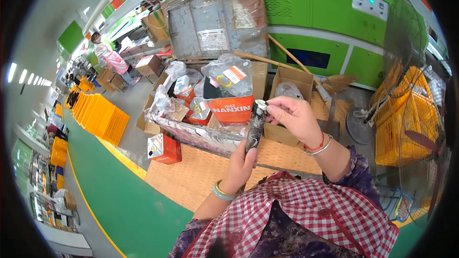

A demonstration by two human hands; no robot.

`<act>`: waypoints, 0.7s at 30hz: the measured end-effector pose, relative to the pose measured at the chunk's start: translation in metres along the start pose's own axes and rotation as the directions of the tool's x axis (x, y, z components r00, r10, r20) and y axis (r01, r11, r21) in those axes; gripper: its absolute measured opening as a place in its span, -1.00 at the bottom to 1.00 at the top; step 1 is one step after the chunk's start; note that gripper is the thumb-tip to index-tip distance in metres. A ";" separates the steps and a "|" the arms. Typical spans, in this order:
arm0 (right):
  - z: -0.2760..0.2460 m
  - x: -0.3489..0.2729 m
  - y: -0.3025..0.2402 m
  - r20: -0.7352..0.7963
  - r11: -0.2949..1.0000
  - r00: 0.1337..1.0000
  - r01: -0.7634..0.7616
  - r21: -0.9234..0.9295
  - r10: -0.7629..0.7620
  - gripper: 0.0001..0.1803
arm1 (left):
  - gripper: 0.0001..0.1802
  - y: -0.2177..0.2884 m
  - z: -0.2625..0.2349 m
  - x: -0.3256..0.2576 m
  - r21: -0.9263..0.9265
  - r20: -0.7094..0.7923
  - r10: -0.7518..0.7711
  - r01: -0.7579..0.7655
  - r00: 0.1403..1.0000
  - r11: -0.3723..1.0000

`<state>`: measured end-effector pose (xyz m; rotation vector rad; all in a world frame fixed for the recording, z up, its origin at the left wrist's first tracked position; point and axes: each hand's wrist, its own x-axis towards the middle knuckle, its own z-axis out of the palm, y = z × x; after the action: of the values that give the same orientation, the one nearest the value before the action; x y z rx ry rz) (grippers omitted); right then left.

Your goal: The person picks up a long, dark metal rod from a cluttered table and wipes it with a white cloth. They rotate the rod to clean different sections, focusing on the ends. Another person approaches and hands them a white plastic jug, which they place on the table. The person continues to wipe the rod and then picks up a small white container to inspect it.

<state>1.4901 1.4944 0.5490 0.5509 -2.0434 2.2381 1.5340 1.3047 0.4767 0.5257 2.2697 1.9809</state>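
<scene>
Basically, a dark mottled rod (pixel 256 126) is held aloft, tilted a little off upright, in front of the right end of the worn bin (pixel 205 137). Its lower end is gripped by the left hand (pixel 239 165), thumb and fingers wrapped round; fingers on the far side are hidden, so their exact set cannot be told. The pale ragged tip (pixel 261 102) is apparently pinched by the right hand (pixel 299 119) between thumb and index finger, other fingers bent, partly hidden.

Handling, as judged: probably light, shaft stiff, tip softer and flaky. Surface looks rough and crusted; whether it is tacky or slippery cannot be told. Firm hold is best taken low on the shaft; the tip is better pinched lightly, since bits may come off.

Around: an orange-red tin (pixel 232 106) is seated in the bin, a smaller orange-red tin (pixel 171 150) is set left of it, a cardboard carton (pixel 279 136) is placed just right of it, and a green machine (pixel 311 0) is seen behind it.
</scene>
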 end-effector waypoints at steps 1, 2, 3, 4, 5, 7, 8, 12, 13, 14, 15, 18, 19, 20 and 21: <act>0.003 0.000 0.002 0.021 1.000 1.000 0.001 -0.016 0.000 -0.76 | -0.71 0.001 -0.002 -0.004 0.068 -0.026 -0.014 0.016 1.000 0.998; 0.007 -0.002 0.001 0.008 1.000 1.000 -0.012 -0.002 0.012 -0.80 | -0.71 0.001 -0.002 -0.009 0.135 -0.054 -0.027 0.035 0.998 0.990; 0.011 -0.002 0.002 0.018 1.000 1.000 -0.016 -0.021 0.017 -0.79 | -0.70 -0.002 -0.003 -0.013 0.188 -0.092 0.008 0.010 0.996 0.982; 0.012 0.000 0.007 0.024 0.999 0.999 -0.020 -0.046 0.021 -0.79 | -0.68 -0.011 -0.003 -0.014 0.238 -0.125 0.044 -0.013 0.991 0.971; 0.013 0.001 0.013 0.030 0.997 0.999 -0.023 -0.071 0.025 -0.78 | -0.67 -0.016 -0.005 -0.015 0.288 -0.156 0.081 -0.033 0.984 0.957; 0.010 0.005 0.023 0.052 0.985 0.998 0.027 -0.170 -0.018 -0.82 | -0.61 -0.011 -0.006 -0.014 0.357 -0.185 0.073 -0.003 0.980 0.934; 0.009 0.010 0.027 0.082 0.972 0.996 0.060 -0.228 -0.043 -0.84 | -0.60 -0.012 -0.006 -0.016 0.397 -0.216 0.103 -0.010 0.971 0.918; 0.003 0.025 0.026 0.189 0.892 0.977 0.174 -0.417 -0.102 -0.94 | -0.59 -0.017 0.000 -0.022 0.477 -0.302 0.135 0.027 0.944 0.878; 0.001 0.027 0.025 0.208 0.885 0.971 0.196 -0.423 -0.115 -0.95 | -0.59 -0.015 0.002 -0.021 0.497 -0.309 0.137 0.037 0.941 0.867; 0.000 0.031 0.028 0.198 0.919 0.976 0.161 -0.359 -0.094 -0.97 | -0.61 -0.010 0.005 -0.019 0.494 -0.317 0.158 0.020 0.935 0.869; -0.003 0.033 0.028 0.195 0.935 0.975 0.163 -0.316 -0.104 -0.96 | -0.62 -0.015 0.008 -0.014 0.405 -0.328 0.157 -0.012 0.932 0.914; 0.007 0.039 0.031 0.194 0.997 0.979 0.066 0.031 -0.071 -0.96 | -0.58 -0.027 0.018 -0.016 -0.145 -0.334 -0.090 0.044 0.938 0.988; 0.010 0.039 0.028 0.214 0.977 0.977 -0.021 0.211 -0.025 -0.96 | -0.54 -0.017 0.015 -0.012 -0.268 -0.228 -0.115 0.051 0.967 0.962; 0.019 0.038 0.025 0.259 0.909 0.966 -0.118 0.400 0.012 -0.96 | -0.49 -0.004 0.006 -0.015 -0.375 -0.147 -0.136 0.072 0.980 0.924; 0.021 0.038 0.021 0.292 0.803 0.956 -0.189 0.565 0.019 -0.95 | -0.45 0.004 -0.001 -0.013 -0.470 -0.054 -0.125 0.085 0.991 0.878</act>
<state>1.4529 1.4645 0.5421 0.8417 -1.4456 3.0267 1.5465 1.3000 0.4789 0.2666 1.7088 2.4133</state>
